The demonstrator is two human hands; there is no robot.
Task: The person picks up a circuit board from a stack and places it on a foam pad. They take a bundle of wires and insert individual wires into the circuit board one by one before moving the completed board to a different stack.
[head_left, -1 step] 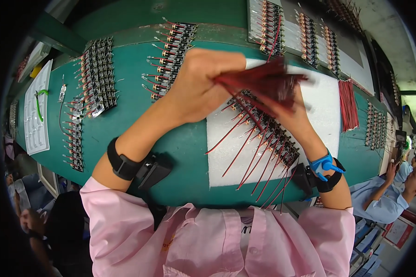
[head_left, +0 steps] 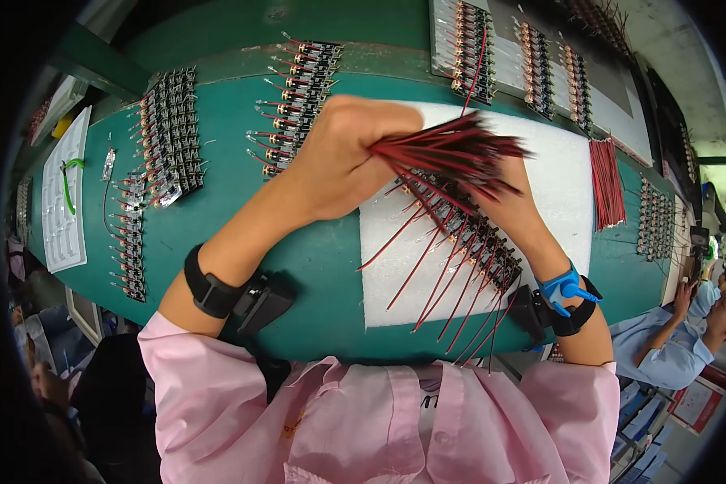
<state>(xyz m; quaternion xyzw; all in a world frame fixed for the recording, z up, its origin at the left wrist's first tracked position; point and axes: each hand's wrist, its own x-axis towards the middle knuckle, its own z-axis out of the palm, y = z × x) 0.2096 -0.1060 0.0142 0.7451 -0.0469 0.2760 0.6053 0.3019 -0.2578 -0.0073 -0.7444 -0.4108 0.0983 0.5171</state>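
Red wires [head_left: 452, 153] bunch in my clamped left hand [head_left: 343, 161] and right hand [head_left: 512, 202], above white foam [head_left: 565, 202] on the green table [head_left: 242, 194]; white sheet [head_left: 60, 202] far left.

A curved green-topped workbench [head_left: 242, 242] fills the view. At its right edge, a person in a light blue shirt [head_left: 661, 355] sits over a grey floor [head_left: 702, 440].

A bundle of red wires [head_left: 452, 149] with dark shadowed strands sits above a white foam mat [head_left: 557, 202]. The mat lies on a teal green table [head_left: 242, 210]. More red wires [head_left: 444, 274] trail from a row of black circuit boards [head_left: 476, 234]. The sleeves [head_left: 218, 403] are pale pink. The left wrist carries a black band [head_left: 206, 286], the right a bright blue strap [head_left: 565, 286]. A white sheet [head_left: 64, 194] bears a green loop.
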